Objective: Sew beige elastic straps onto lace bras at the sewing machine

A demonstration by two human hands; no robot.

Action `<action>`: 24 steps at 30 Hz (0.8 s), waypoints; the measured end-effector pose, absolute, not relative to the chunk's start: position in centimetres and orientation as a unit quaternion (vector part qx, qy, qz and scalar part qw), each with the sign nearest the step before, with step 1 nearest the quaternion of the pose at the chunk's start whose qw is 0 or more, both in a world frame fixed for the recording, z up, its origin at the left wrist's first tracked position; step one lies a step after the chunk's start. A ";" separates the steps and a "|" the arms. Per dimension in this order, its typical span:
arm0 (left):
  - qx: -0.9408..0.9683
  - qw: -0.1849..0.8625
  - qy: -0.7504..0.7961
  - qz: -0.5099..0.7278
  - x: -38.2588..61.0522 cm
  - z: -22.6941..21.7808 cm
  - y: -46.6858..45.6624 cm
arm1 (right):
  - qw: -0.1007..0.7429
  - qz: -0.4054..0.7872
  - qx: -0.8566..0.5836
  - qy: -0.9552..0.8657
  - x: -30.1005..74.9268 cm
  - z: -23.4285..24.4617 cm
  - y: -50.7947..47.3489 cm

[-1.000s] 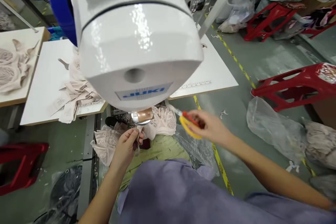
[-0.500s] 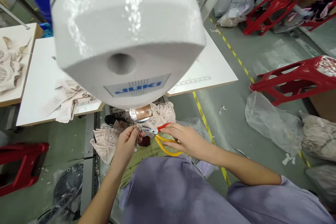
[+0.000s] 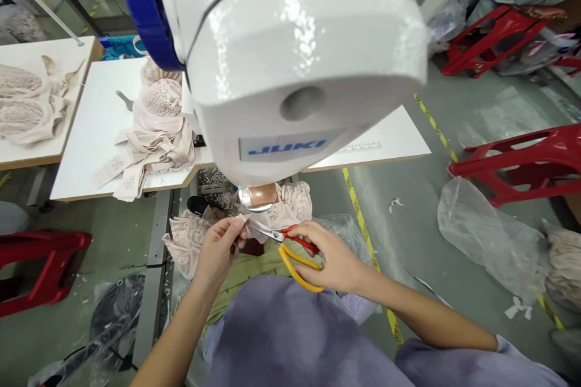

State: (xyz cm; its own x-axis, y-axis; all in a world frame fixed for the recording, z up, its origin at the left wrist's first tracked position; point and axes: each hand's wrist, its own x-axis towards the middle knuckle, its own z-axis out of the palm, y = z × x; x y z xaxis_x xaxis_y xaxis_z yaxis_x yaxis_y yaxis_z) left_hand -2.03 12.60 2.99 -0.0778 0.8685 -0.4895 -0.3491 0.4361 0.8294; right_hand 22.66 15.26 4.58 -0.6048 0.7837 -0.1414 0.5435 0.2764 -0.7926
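Observation:
Below the white sewing machine head (image 3: 313,36), a beige lace bra (image 3: 297,202) hangs at the machine arm, with one lace cup on each side. My left hand (image 3: 218,249) pinches a thin beige edge of it between thumb and fingertips. My right hand (image 3: 333,259) has its fingers through the handles of a pair of scissors (image 3: 276,236), one handle red, the other yellow. The blades point left, their tips close to my left fingertips at the pinched edge. Whether the blades touch the fabric, I cannot tell.
More beige bras (image 3: 158,115) lie piled on the white tabletop (image 3: 86,133) at left. A second table (image 3: 49,154) holds further pieces. Red stools (image 3: 535,160) and plastic bags (image 3: 490,236) stand on the right floor; another red stool (image 3: 40,266) is at left.
The view has shifted, so the machine head sits farther right and uncovers the bra pile. The scissors' handles are spread a little wider, and my right hand has moved slightly right and down.

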 end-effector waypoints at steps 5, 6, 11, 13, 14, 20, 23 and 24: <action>0.278 0.601 0.585 0.468 -2.1 3.0 12.4 | 0.132 0.426 -0.421 -0.790 21.1 4.7 16.0; 0.289 0.590 0.593 0.465 -2.1 3.0 12.3 | 0.131 0.427 -0.422 -0.789 20.9 4.7 16.1; 0.332 0.551 0.623 0.445 -2.5 3.0 12.0 | 0.128 0.433 -0.412 -0.791 20.4 4.5 16.7; 0.339 0.543 0.629 0.441 -2.6 3.1 12.0 | 0.128 0.433 -0.409 -0.793 20.5 4.4 16.8; 0.343 0.539 0.631 0.441 -2.5 3.2 12.0 | 0.127 0.432 -0.408 -0.794 20.6 4.5 16.9; 0.325 0.525 0.635 0.465 -1.7 3.2 12.0 | 0.130 0.419 -0.399 -0.805 21.1 4.7 17.1; 0.298 0.533 0.630 0.480 -1.4 3.1 11.9 | 0.138 0.401 -0.405 -0.810 21.7 4.6 16.8; 0.284 0.538 0.626 0.488 -1.3 3.0 11.9 | 0.140 0.395 -0.413 -0.808 22.1 4.5 16.8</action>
State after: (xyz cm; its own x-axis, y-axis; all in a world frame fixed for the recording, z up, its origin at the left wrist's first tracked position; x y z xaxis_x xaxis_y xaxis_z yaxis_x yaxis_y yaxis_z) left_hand -1.32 11.86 2.97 -0.2597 0.8805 -0.3966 -0.1689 0.3629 0.9164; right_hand 22.14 16.76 4.52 -0.6193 0.7787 -0.1010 0.5577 0.3456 -0.7547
